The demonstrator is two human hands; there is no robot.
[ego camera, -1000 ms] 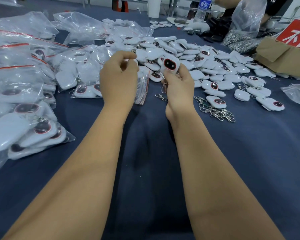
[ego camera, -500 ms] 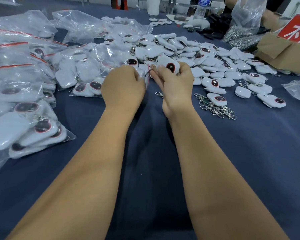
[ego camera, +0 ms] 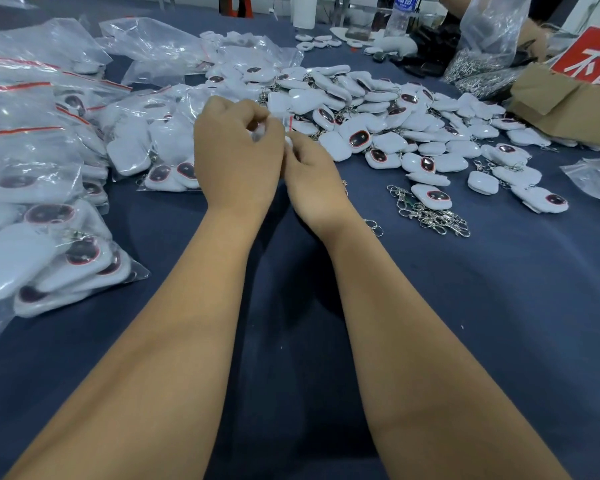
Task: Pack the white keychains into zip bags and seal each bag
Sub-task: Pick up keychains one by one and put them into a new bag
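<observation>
Left of the big loose heap of white plastic keychains (ego camera: 378, 109), clear zip bags with red seal strips (ego camera: 32, 216) lie stacked on the dark blue cloth-covered table (ego camera: 499, 306), each already filled with keychains. Just left of the heap's near edge, the left hand (ego camera: 238, 157) has its fingers curled and pinches a small clear zip bag (ego camera: 288, 123) at its red strip; what the bag contains is hidden behind the hands. Touching it, the right hand (ego camera: 314, 176) also has curled fingers closed on the same bag, with something white at its fingertips. Right of the heap's near edge lies a tangle of silver metal clasps (ego camera: 430, 213). Far right of the heap sits a brown cardboard box with a red sign (ego camera: 568, 95).
</observation>
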